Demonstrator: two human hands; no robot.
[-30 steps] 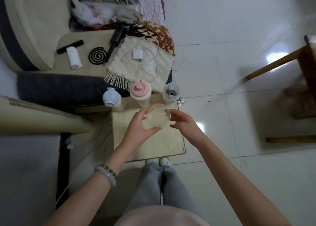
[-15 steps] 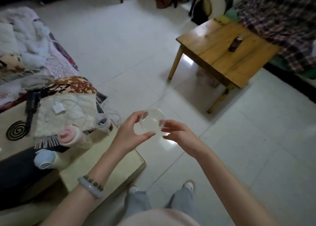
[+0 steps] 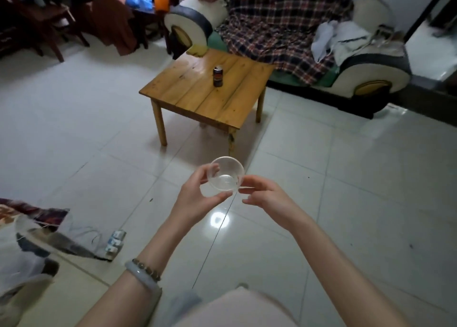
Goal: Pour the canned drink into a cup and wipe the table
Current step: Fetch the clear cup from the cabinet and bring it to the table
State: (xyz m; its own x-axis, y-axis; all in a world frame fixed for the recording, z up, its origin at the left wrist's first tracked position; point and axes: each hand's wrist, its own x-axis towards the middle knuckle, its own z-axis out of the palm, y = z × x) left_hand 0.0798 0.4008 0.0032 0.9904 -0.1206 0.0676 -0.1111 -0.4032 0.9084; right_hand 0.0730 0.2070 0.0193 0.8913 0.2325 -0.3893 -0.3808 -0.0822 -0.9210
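1. cup (image 3: 225, 177): clear, held upright in the air over the tiled floor, well short of the wooden table (image 3: 193, 91).
2. left hand (image 3: 195, 198) curls thumb and fingers round the cup's wall.
3. right hand (image 3: 267, 198) is loosely curled, its forefinger touching the cup's other side; whether it grips, i cannot tell.
4. canned drink (image 3: 218, 77) stands upright on the table, well apart from both hands.

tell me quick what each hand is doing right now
Left hand: holds the clear cup between thumb and fingers.
Right hand: fingertips at the cup's side; grip cannot be told.
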